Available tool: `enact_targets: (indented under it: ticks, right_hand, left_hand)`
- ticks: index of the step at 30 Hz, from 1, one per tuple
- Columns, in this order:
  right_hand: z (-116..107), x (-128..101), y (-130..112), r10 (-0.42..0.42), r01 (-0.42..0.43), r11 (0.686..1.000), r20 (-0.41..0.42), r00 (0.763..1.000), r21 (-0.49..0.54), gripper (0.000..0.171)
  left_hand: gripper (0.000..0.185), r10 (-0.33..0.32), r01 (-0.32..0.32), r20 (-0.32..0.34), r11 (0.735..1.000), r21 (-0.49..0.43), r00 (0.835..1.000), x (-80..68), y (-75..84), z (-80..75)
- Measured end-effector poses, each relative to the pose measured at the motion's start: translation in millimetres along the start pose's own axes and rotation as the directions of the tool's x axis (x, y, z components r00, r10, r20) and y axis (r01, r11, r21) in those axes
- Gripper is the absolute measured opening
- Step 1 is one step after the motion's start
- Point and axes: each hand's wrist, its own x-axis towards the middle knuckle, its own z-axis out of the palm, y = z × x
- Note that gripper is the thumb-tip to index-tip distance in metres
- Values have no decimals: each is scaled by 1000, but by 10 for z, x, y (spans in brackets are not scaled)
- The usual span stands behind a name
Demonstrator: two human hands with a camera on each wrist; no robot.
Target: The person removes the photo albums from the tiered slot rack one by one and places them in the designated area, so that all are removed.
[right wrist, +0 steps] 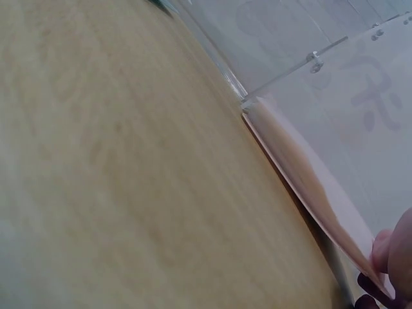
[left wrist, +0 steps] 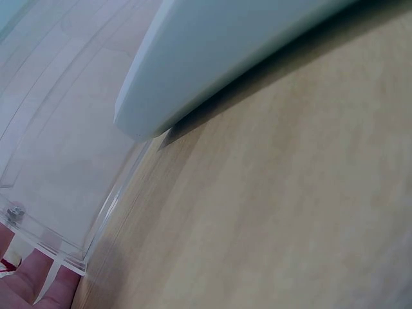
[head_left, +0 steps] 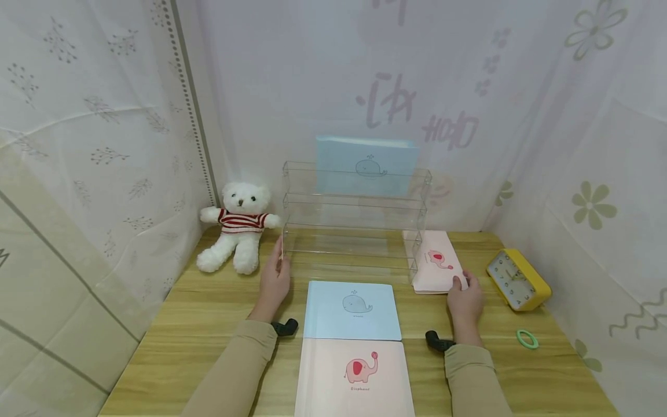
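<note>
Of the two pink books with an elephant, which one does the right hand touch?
The pink elephant book lying beside the clear acrylic rack, at the right hand's fingertips. The other pink elephant book lies at the near table edge, untouched.

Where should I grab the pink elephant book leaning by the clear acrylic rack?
Probably by its near bottom edge, coming from the front. The pink elephant book slopes against the clear acrylic rack, so that edge is free, and the right hand already touches its near right corner. The rack blocks its left side.
</note>
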Motion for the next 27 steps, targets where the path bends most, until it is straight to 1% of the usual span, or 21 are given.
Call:
enact_targets:
  ticks: [7,14,18,23,26,27]
  right_hand:
    - [23,12,16,7,-6,999,11,1000,-54,48]
    - [29,-11,32,-26,25,987,-1,1000,-156,46]
    - [8,-46,-12,-35,35,979,5,999,-203,43]
    - [-12,-98,-116,-32,30,983,-12,999,-181,43]
    - [1,-115,-203,-54,47,989,-50,997,-137,43]
    - [4,-120,-249,-62,55,993,-64,996,-102,43]
  left_hand:
    - [65,-2,2,5,1000,-17,1000,-4,3,-6]
    - [65,-9,9,9,1000,-3,1000,-13,5,-14]
    - [65,-13,13,12,1000,0,1000,-20,21,-19]
    - [65,-5,5,7,1000,-10,1000,-19,29,-17]
    - [65,-3,3,10,1000,-13,1000,-16,13,-12]
    - [65,-4,4,12,1000,-15,1000,-16,8,-11]
